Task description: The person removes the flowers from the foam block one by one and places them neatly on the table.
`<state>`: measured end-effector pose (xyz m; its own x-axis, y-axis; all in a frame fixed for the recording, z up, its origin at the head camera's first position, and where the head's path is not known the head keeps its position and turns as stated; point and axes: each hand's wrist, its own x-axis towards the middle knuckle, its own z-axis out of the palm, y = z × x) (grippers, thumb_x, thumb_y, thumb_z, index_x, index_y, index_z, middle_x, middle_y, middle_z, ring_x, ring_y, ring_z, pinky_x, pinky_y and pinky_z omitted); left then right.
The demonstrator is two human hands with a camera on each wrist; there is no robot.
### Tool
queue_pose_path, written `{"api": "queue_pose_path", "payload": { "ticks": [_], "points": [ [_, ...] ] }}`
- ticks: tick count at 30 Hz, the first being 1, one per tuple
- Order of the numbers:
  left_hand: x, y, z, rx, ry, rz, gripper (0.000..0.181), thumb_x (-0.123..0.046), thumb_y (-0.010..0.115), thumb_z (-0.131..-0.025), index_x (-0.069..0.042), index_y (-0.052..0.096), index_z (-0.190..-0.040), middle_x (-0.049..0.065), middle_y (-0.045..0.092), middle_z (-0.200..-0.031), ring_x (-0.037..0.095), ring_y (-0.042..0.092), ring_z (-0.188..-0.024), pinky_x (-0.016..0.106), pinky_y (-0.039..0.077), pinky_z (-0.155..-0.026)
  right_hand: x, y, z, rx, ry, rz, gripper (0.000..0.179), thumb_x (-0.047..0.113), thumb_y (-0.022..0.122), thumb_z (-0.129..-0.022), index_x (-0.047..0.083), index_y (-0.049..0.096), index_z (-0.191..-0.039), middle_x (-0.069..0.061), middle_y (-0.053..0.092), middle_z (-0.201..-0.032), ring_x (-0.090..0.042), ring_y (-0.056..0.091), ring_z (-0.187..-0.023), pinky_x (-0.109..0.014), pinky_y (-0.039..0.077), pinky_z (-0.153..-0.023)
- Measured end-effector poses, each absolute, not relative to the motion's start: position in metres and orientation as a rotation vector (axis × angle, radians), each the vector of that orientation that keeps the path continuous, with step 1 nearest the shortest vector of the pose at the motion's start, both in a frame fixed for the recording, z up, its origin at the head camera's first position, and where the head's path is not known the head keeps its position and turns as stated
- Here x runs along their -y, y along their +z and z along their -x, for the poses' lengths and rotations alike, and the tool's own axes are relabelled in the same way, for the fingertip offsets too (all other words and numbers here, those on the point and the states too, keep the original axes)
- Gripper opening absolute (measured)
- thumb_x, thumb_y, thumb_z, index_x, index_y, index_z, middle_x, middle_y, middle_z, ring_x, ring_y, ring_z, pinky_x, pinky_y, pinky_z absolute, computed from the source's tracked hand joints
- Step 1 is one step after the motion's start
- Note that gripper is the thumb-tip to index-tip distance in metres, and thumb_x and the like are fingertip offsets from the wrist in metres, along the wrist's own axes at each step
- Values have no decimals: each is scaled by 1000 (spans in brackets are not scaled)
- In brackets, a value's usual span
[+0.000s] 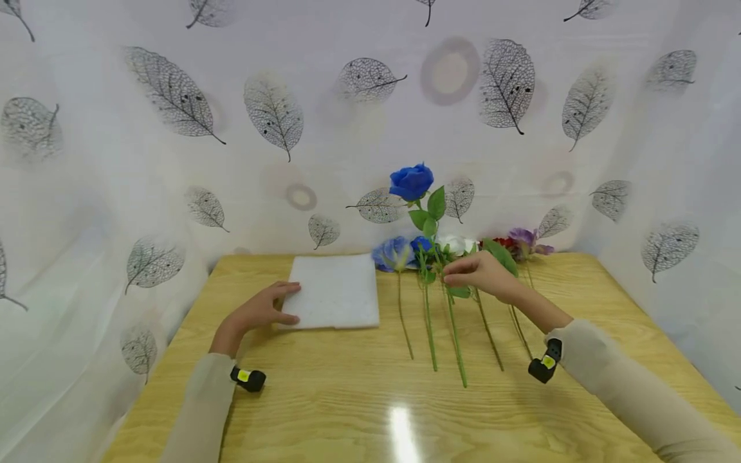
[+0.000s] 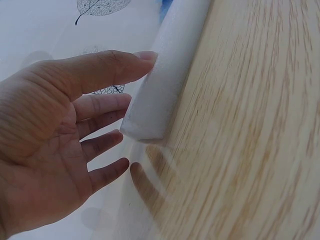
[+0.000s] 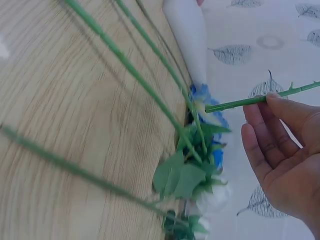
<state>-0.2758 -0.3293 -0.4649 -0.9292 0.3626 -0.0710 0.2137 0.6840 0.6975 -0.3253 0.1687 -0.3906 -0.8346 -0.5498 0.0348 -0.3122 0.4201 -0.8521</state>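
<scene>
My right hand [image 1: 483, 275] pinches the thin green stem [image 3: 240, 104] of a blue rose [image 1: 411, 182] between thumb and fingers. The bloom stands upright above that hand, with green leaves [image 1: 435, 204] below it. In the right wrist view the stem's cut lower end juts out past the fingertips. At the left my left hand [image 1: 263, 310] touches the left side of a white foam block [image 1: 331, 292] with thumb and fingers spread. The left wrist view shows the thumb [image 2: 107, 70] against the block's edge [image 2: 167, 95]; some fingertips are partly hidden behind it.
To the right of the block several flowers lie on the wooden table [image 1: 324, 392], stems toward me. Among them are a pale blue flower [image 1: 395, 253], a white one [image 1: 456, 244], red petals [image 1: 501, 244] and a purple flower [image 1: 528, 240]. A leaf-printed curtain [image 1: 370, 141] hangs behind.
</scene>
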Motion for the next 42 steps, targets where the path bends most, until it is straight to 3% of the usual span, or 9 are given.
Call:
{"api": "queue_pose_path", "payload": {
  "ticks": [4,9,15,23,30,36,42],
  "points": [
    [329,-466,275,-2688,1080,-467,82,-26,82,-87,1,41,-154,27,29,-163,50,22,-151,65,24,-121,-193,-389,323,-2466,-1376,696,36,17,70,-98,-8,69,-124,-24,74,-115,-8,74,-93,-32,62,-82],
    [330,-466,274,-2683,1095,-468,83,-27,83,-87,1,41,-153,27,29,-163,51,22,-151,65,23,-121,-225,-390,318,-2528,-1346,633,37,19,68,-99,-8,68,-125,-19,77,-110,-9,74,-90,-32,61,-77],
    [331,-467,273,-2684,1101,-468,84,-28,83,-87,1,41,-154,27,29,-163,51,23,-150,66,23,-121,-262,-389,311,-2561,-1297,574,40,19,65,-101,-9,64,-129,-6,78,-107,-14,73,-93,-28,59,-83],
    [331,-467,274,-2685,1098,-478,83,-28,82,-87,1,42,-154,27,30,-162,51,24,-150,66,24,-121,-311,-392,306,-2614,-1217,451,48,23,63,-103,-12,58,-136,-1,78,-110,-8,73,-94,-59,53,-97],
    [332,-464,273,-2688,1095,-483,82,-26,82,-87,2,42,-153,28,31,-161,51,25,-149,66,24,-120,-347,-402,303,-2594,-1346,452,43,15,60,-104,-14,56,-135,20,74,-106,-2,72,-96,-29,61,-85],
    [332,-464,274,-2664,1122,-472,85,-29,82,-87,2,40,-154,28,27,-163,51,21,-151,66,24,-121,-370,-401,298,-2605,-1278,374,56,20,60,-104,-20,46,-141,24,71,-104,-1,73,-96,-31,61,-89],
    [330,-463,273,-2654,1131,-478,85,-29,82,-88,2,39,-155,28,27,-163,51,21,-151,67,25,-120,-390,-407,297,-2552,-1325,301,56,13,59,-104,-26,41,-139,22,73,-102,-1,73,-94,-32,62,-86]
  ]
}}
